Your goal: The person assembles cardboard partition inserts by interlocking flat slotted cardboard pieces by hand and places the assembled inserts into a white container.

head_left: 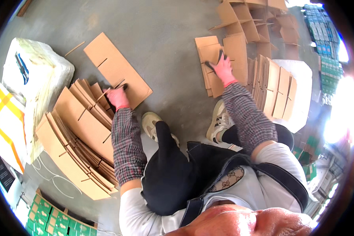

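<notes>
My left hand (118, 98), in a pink glove with dark fingertips, closes on the edge of a long slotted cardboard divider (113, 65). Its thumb lies over the cardboard near a slot; the other fingers are partly hidden. Just below this hand, stacks of slotted cardboard dividers (82, 114) lean in a fanned row. My right hand (223, 70), gloved alike, has its thumb and fingers spread over shorter cardboard pieces (209, 53). A larger cardboard sheet (236, 55) lies beside it. Right of the wrist stands another row of slotted dividers (277, 88).
Assembled cardboard grids (249, 23) stand at the far right. A white foam block (39, 67) with a blue-and-black tool (21, 69) on it sits left, near a yellow-taped white box (6, 114). White cord (53, 179) lies on the floor. Green boxes (47, 214) are stacked lower left.
</notes>
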Demonstrator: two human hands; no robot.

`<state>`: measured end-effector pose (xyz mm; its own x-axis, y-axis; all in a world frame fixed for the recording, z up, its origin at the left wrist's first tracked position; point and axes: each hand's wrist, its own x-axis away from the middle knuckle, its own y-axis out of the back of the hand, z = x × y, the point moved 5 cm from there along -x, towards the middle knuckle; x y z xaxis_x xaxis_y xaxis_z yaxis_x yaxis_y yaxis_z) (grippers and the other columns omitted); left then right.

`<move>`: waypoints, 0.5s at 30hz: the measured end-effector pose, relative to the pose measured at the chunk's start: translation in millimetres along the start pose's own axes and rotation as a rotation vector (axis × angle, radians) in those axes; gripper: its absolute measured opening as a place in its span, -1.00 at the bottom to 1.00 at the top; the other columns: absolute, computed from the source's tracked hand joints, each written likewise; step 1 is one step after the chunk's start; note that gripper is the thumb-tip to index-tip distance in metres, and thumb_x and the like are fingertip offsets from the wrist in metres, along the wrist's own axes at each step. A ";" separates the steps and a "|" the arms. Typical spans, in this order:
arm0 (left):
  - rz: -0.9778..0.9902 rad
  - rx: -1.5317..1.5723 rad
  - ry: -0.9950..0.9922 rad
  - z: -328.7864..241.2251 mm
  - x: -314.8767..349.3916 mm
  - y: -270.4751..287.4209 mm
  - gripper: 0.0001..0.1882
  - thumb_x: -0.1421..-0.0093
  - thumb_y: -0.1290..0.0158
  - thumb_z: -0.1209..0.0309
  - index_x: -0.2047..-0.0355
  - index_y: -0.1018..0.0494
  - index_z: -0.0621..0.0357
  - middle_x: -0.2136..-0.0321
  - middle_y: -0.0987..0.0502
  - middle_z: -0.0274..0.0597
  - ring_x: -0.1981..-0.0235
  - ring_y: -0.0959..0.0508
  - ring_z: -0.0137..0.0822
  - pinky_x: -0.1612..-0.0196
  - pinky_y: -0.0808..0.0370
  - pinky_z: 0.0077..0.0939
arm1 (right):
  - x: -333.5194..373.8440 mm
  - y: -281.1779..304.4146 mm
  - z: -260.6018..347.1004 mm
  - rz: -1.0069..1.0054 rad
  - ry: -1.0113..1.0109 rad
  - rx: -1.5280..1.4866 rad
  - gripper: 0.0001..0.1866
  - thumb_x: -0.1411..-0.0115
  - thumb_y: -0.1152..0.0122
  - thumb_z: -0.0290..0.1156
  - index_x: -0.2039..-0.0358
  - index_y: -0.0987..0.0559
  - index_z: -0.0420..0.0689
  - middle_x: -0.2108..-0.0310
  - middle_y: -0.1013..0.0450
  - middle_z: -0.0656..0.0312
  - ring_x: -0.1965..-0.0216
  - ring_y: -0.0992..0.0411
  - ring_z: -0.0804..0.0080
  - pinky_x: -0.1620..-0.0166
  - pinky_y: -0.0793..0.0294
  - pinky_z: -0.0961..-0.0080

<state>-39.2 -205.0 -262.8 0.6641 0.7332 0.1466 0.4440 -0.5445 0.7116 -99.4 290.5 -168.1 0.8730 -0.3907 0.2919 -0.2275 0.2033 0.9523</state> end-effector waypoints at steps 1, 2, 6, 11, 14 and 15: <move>0.257 0.559 0.056 -38.4 20.9 -5.5 -0.40 0.17 -0.22 0.53 0.07 -0.28 0.30 0.31 -0.50 -0.13 0.33 -0.49 -0.29 0.21 -0.42 -0.44 | 0.3 -18.3 -46.8 -0.044 -0.113 0.015 0.18 0.27 -0.21 0.34 -0.25 0.06 -0.02 -0.13 0.00 -0.14 -0.17 0.01 -0.11 -0.09 -0.04 -0.15; 0.322 0.570 0.177 -49.2 28.1 14.2 -0.55 0.12 -0.11 0.68 0.14 -0.36 0.30 0.30 -0.49 -0.20 0.34 -0.46 -0.38 0.25 -0.40 -0.55 | 10.4 -29.1 -49.3 0.055 -0.257 0.055 0.23 0.32 -0.25 0.33 -0.25 0.08 -0.05 -0.12 -0.03 -0.09 -0.14 -0.03 -0.09 -0.07 -0.06 -0.15; 0.390 0.460 -0.008 -104.6 69.6 85.5 -0.61 0.03 -0.07 0.65 0.13 -0.35 0.36 0.30 -0.49 -0.19 0.34 -0.48 -0.41 0.24 -0.40 -0.64 | 7.1 -13.4 -60.5 -0.013 -0.174 0.090 0.10 0.24 -0.26 0.25 -0.19 -0.05 -0.13 0.01 -0.22 -0.11 -0.04 -0.20 -0.01 -0.06 -0.20 0.10; 0.525 -0.486 -0.376 -58.0 85.3 85.9 -0.27 0.12 -0.21 0.25 -0.06 -0.19 0.19 0.11 -0.38 0.05 0.06 -0.39 -0.08 -0.01 -0.35 -0.28 | -2.0 26.7 -50.8 -0.191 0.129 -0.218 -0.43 0.10 -0.31 -0.13 0.09 -0.44 -0.11 0.18 -0.43 0.07 0.13 -0.39 0.18 0.09 -0.36 0.35; 0.542 -0.534 -0.347 -78.8 93.5 57.8 -0.14 0.15 -0.23 0.16 -0.13 -0.09 0.08 0.07 -0.36 -0.02 0.03 -0.38 -0.11 0.00 -0.35 -0.29 | 26.4 61.9 27.2 -0.194 0.316 -0.408 -0.56 0.03 -0.24 -0.25 0.14 -0.45 -0.15 0.22 -0.43 0.07 0.17 -0.39 0.16 0.14 -0.37 0.34; 0.538 -0.463 -0.363 -84.6 89.3 45.6 -0.16 0.15 -0.22 0.15 -0.13 -0.12 0.06 0.06 -0.37 -0.04 0.04 -0.39 -0.10 0.01 -0.35 -0.29 | 35.7 60.3 52.7 -0.160 0.353 -0.367 -0.58 -0.01 -0.20 -0.27 0.11 -0.43 -0.15 0.20 -0.42 0.07 0.18 -0.39 0.15 0.15 -0.37 0.34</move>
<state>-10.5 -129.9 -159.1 0.9062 0.1957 0.3749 -0.2354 -0.5031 0.8316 -104.7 241.5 -95.6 0.9908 -0.1298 0.0377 0.0313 0.4915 0.8703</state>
